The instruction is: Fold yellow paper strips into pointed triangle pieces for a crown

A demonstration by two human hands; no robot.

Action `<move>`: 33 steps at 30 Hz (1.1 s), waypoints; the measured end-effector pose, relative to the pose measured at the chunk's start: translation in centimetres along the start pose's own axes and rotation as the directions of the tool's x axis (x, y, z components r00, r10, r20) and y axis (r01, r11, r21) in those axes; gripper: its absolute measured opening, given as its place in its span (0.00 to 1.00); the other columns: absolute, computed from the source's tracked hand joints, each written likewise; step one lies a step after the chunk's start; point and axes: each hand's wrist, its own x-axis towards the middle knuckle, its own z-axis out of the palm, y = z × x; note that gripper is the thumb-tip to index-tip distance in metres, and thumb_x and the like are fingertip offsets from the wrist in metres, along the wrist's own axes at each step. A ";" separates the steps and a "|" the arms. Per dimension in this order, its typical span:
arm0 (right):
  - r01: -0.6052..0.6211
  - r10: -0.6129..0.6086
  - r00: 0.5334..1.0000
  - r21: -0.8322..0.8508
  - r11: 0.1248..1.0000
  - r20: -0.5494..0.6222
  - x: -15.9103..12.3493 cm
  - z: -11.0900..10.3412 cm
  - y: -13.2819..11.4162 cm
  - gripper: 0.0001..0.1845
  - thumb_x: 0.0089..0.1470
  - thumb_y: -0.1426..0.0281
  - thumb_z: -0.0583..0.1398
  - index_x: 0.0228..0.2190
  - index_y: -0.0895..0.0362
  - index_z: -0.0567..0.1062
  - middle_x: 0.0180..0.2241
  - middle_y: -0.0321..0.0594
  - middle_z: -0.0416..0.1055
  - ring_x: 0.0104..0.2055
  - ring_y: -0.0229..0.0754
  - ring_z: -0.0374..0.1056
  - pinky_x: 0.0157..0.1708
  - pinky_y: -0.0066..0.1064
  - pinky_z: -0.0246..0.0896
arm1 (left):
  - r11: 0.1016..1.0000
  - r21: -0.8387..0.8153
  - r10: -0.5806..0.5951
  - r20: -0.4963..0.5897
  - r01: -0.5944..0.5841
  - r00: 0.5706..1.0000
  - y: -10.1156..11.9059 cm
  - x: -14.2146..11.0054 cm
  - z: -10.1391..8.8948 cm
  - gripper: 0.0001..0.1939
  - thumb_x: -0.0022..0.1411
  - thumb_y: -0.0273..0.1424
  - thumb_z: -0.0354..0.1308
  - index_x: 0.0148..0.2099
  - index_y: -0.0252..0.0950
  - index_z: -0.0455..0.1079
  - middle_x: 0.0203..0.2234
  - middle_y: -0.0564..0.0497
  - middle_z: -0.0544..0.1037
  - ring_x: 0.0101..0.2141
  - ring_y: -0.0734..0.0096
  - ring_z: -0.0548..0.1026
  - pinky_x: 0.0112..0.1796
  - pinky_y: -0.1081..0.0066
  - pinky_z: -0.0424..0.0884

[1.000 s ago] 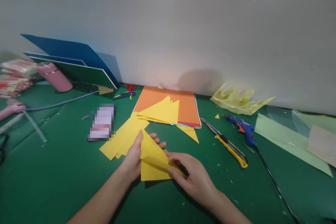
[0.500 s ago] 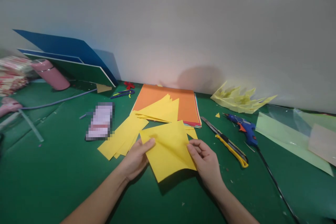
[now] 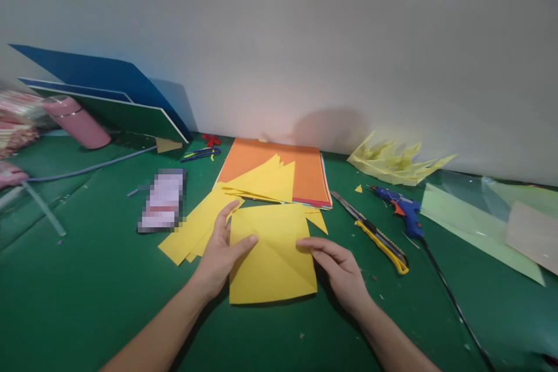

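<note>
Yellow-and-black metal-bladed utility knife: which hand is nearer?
The right hand is nearer, left of the utility knife; the left hand is farther left, at the left edge of the square yellow paper.

The left hand (image 3: 218, 258) holds the squarish yellow sheet (image 3: 272, 279) by its left edge, thumb on top; the right hand (image 3: 342, 273) touches its right edge, though whether it pinches is hard to tell. Behind, yellow triangles (image 3: 272, 184) overlap orange paper (image 3: 309, 170). A phone (image 3: 163, 200) lies left; a utility knife (image 3: 378, 239) and blue glue gun (image 3: 408, 213) lie right of the 2 hands.
</note>
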 end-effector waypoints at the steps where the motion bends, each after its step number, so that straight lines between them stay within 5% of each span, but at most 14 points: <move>1: 0.024 -0.023 0.998 -0.012 1.000 0.059 -0.1 0.0 -0.1 0.11 0.53 0.67 0.57 0.31 0.50 0.81 0.35 0.39 0.79 0.39 0.44 0.74 0.40 0.34 0.70 | 0.999 0.030 0.035 -0.010 -0.035 0.999 0.0 0.1 -0.1 0.37 0.42 0.25 0.71 0.54 0.48 0.65 0.55 0.49 0.68 0.57 0.57 0.62 0.50 0.68 0.67; 7: 0.242 -0.222 0.941 -0.048 0.969 0.257 -0.6 0.8 0.0 0.15 0.55 0.71 0.58 0.43 0.46 0.77 0.43 0.40 0.76 0.43 0.42 0.73 0.41 0.33 0.70 | 0.957 0.289 0.018 0.057 -0.033 0.998 -0.1 0.3 -0.5 0.17 0.44 0.30 0.70 0.40 0.40 0.76 0.48 0.48 0.75 0.53 0.55 0.67 0.54 0.62 0.61; 19: 0.357 -0.313 0.892 -0.083 0.930 0.325 -0.7 1.4 0.2 0.09 0.56 0.63 0.60 0.39 0.43 0.79 0.43 0.38 0.77 0.44 0.44 0.73 0.41 0.34 0.70 | 0.933 0.313 0.144 0.122 -0.176 0.982 -0.3 -0.1 0.3 0.19 0.38 0.23 0.71 0.37 0.39 0.75 0.40 0.49 0.75 0.50 0.57 0.68 0.54 0.66 0.58; 23: 0.338 -0.303 0.883 -0.039 0.940 0.357 -0.8 1.5 -0.5 0.09 0.56 0.62 0.59 0.37 0.44 0.80 0.44 0.38 0.76 0.43 0.43 0.74 0.40 0.33 0.71 | 0.919 0.289 0.265 0.048 -0.267 0.963 -0.7 0.0 0.1 0.18 0.40 0.23 0.71 0.36 0.40 0.72 0.36 0.53 0.73 0.44 0.64 0.70 0.48 0.71 0.62; 27: 0.219 -0.254 0.870 0.130 0.967 0.422 -1.1 1.3 -1.3 0.07 0.52 0.61 0.63 0.33 0.47 0.80 0.40 0.39 0.77 0.41 0.44 0.74 0.40 0.33 0.70 | 0.965 0.138 0.241 -0.115 -0.224 0.964 -0.5 0.7 -0.6 0.15 0.49 0.29 0.66 0.41 0.42 0.70 0.29 0.58 0.69 0.25 0.77 0.67 0.28 0.79 0.64; 30: 0.139 -0.221 0.850 0.201 0.970 0.478 -1.3 1.2 -1.8 0.06 0.51 0.63 0.64 0.32 0.49 0.80 0.37 0.40 0.78 0.40 0.43 0.74 0.39 0.32 0.70 | 0.984 0.007 0.174 -0.176 -0.176 0.969 0.2 1.3 -1.0 0.08 0.54 0.34 0.63 0.37 0.39 0.72 0.25 0.57 0.69 0.24 0.77 0.67 0.28 0.79 0.65; 33: 0.177 -0.220 0.839 0.133 0.975 0.498 -1.2 1.2 -2.0 0.06 0.52 0.62 0.63 0.32 0.50 0.79 0.38 0.41 0.78 0.41 0.42 0.74 0.40 0.32 0.69 | 0.976 0.075 0.212 -0.132 -0.203 0.968 0.9 1.1 -1.2 0.06 0.56 0.33 0.62 0.28 0.37 0.74 0.24 0.54 0.72 0.27 0.74 0.69 0.32 0.77 0.67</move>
